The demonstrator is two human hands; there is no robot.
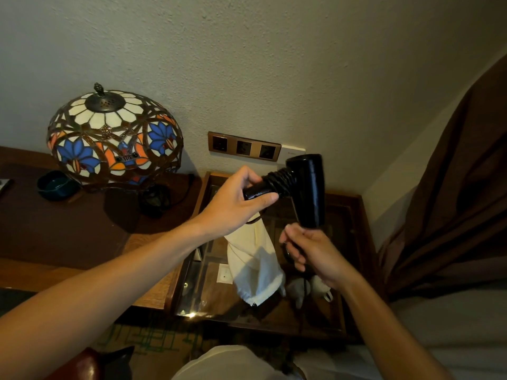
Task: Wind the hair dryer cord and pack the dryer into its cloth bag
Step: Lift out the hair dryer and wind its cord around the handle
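A black hair dryer [308, 187] is held in the air in front of the wall. Its cord [281, 180] is wound in tight turns round the handle. My left hand [236, 204] grips the end of the handle, and the white cloth bag [255, 261] hangs down from under that hand. My right hand [310, 250] is just below the barrel's lower end, fingers curled round something dark, possibly the plug or cord end; I cannot tell which.
A stained-glass lamp [113, 138] stands on the dark wooden desk [55, 229] at left, with a teal bowl [56, 185] beside it. A socket panel [244, 146] is on the wall. Below is a glass-topped wooden side table [345, 270]. A brown curtain [452, 201] hangs right.
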